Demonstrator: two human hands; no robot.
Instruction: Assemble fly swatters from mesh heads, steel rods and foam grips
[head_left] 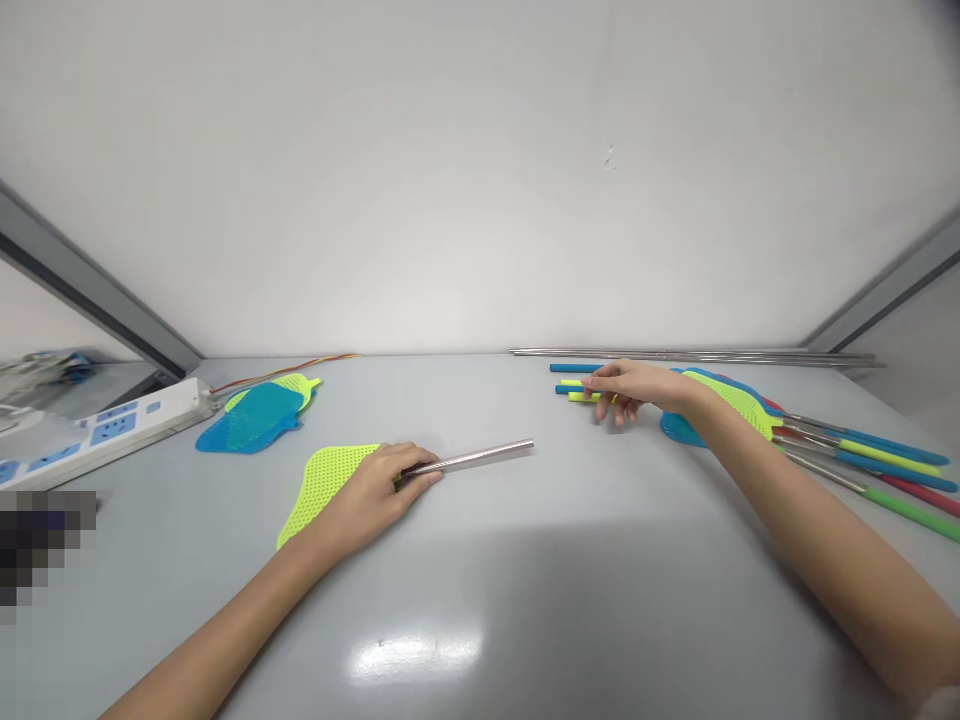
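Left hand (386, 490) pinches the slim silver metal rod (480, 456) left of the blue and yellow-green plastic tubes (580, 397), long axis roughly toward them; right hand (628, 388) is nearer, its grip I cannot tell.

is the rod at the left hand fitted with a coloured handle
No, the rod runs bare from the left hand to its free end.

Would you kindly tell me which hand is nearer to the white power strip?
Left. The left hand, holding a metal rod, is right of the power strip; the right hand is farther right, at the coloured tubes.
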